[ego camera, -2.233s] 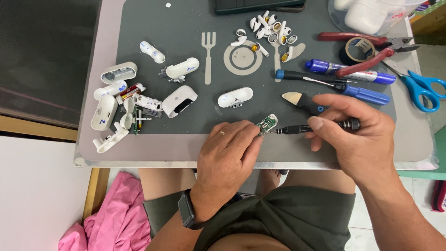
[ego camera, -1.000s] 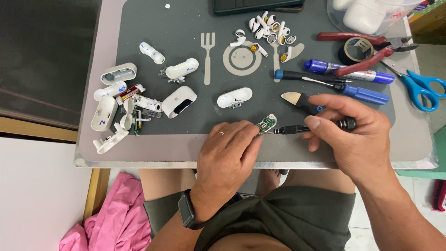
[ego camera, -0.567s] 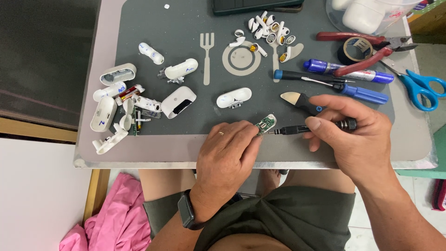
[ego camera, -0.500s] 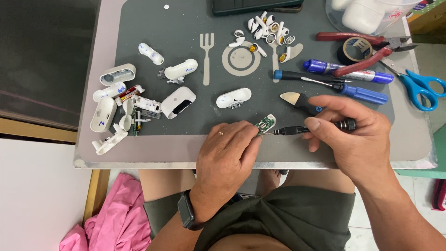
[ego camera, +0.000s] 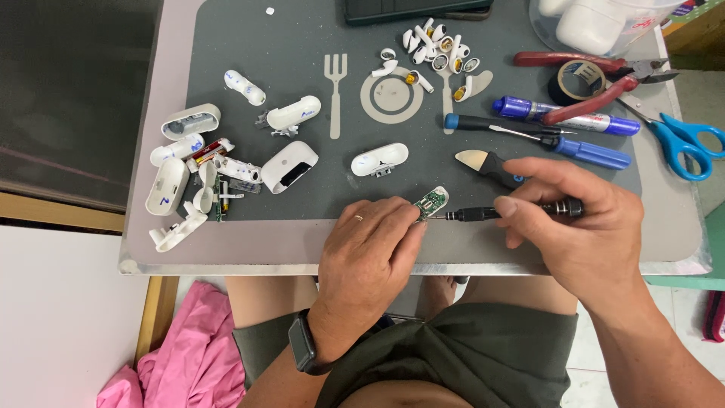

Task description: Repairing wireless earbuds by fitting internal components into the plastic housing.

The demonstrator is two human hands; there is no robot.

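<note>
Down at the near edge of the grey mat (ego camera: 226,30), the left hand (ego camera: 370,245) curls its fingers closed around a small green circuit board (ego camera: 432,202), pinning it against the mat with the fingertips. The right hand (ego camera: 578,227) is closed around a slim black screwdriver (ego camera: 483,214), thumb and forefinger gripping its handle, the tip touching the board's right edge. Just beyond the right hand lies a black-handled pry tool (ego camera: 483,162), and farther back a blue-handled screwdriver (ego camera: 559,143), a blue marker (ego camera: 566,117), red pliers (ego camera: 596,75) lying across a roll of tape (ego camera: 578,75), and blue scissors (ego camera: 683,140) at the right. A white earbud case half (ego camera: 379,160) sits near the mat's middle, well apart from the heap of opened white cases (ego camera: 189,174) on the left. Small earbud parts (ego camera: 438,49) cluster at the far side. The mat covers a pale desk (ego camera: 664,242).
</note>
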